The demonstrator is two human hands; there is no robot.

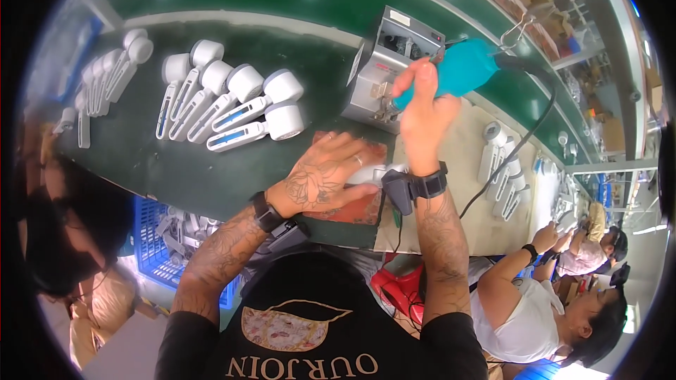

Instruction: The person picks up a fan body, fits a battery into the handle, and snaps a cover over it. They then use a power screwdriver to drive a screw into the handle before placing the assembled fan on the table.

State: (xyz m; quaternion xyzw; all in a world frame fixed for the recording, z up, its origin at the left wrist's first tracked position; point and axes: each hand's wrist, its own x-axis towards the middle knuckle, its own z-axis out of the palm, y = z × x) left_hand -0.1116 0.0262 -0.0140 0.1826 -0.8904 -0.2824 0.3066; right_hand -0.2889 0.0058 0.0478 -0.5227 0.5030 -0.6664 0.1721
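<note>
My right hand [428, 119] is wrapped round a teal electric screwdriver [468, 69], which is tilted with its tip toward the front of a grey metal screw feeder box [367, 90]. Whether the bit touches the box is hidden by my fingers. Lower down, my left hand [320, 174] presses a white plastic handheld piece [367, 177] onto a reddish-brown mat [362, 212]. Much of that piece lies under my palm and fingers, so its full shape does not show.
Left of the feeder lie several white round-headed handheld units [243, 84], with more at the far left [116, 70] and right [501, 169]. A black cable [546, 116] hangs from the screwdriver. A blue crate [151, 239] stands below the bench. A co-worker [521, 309] sits at right.
</note>
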